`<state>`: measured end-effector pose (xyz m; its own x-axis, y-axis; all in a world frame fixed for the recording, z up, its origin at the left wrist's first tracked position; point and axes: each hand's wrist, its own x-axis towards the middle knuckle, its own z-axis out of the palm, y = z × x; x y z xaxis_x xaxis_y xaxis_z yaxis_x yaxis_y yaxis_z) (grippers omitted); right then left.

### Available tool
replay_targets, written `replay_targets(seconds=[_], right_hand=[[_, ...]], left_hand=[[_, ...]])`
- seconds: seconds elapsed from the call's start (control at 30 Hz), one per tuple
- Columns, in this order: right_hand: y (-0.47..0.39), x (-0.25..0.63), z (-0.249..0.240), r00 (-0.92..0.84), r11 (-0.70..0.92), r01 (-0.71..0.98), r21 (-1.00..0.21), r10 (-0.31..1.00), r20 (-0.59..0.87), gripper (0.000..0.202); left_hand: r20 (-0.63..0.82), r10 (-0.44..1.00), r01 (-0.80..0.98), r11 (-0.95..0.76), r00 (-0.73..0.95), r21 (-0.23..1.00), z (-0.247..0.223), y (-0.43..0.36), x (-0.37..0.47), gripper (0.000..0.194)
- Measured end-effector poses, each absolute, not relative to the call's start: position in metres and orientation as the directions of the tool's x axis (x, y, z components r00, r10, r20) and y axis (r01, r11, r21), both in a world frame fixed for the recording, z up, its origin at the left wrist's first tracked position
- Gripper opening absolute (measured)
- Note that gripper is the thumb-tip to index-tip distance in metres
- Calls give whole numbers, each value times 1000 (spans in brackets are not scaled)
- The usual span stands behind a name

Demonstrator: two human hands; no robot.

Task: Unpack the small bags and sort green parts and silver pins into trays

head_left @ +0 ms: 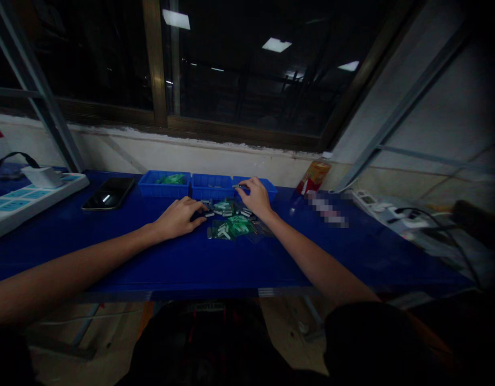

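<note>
A loose pile of small silver metal pieces (224, 231) and small green plastic bags (239, 224) lies on the blue table. At the left side of this pile rests my left hand (178, 219), thumb and forefinger apart beside a small dark-and-silver piece (209, 214); I see nothing held in it. My right hand (255, 198) is raised over the pile's far side, pinching a small silver metal piece (235, 186) in front of the blue bins. Green bags (172, 179) fill part of the left bin (163, 191). A few small pieces show in the middle bin (209, 192).
Behind my right hand stands the right bin (270, 188). A phone (109, 193) and a white power strip (66, 185) lie at the left. An orange drink bottle (315, 176) stands back right, near another power strip with cables (392, 213). The table (183, 271) meets the window wall.
</note>
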<state>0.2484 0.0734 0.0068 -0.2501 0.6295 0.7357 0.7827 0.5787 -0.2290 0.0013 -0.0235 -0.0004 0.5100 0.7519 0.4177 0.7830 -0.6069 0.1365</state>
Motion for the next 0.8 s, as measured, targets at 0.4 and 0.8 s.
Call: replay_targets(seconds=[0.4, 0.8], right_hand=[[79, 246, 6, -243, 537, 817, -213, 654, 717, 17], [84, 244, 4, -212, 526, 801, -286, 695, 687, 15]], left_hand=[[391, 804, 853, -515, 448, 83, -1, -19, 14, 23], [400, 805, 853, -513, 439, 97, -1, -18, 14, 20]])
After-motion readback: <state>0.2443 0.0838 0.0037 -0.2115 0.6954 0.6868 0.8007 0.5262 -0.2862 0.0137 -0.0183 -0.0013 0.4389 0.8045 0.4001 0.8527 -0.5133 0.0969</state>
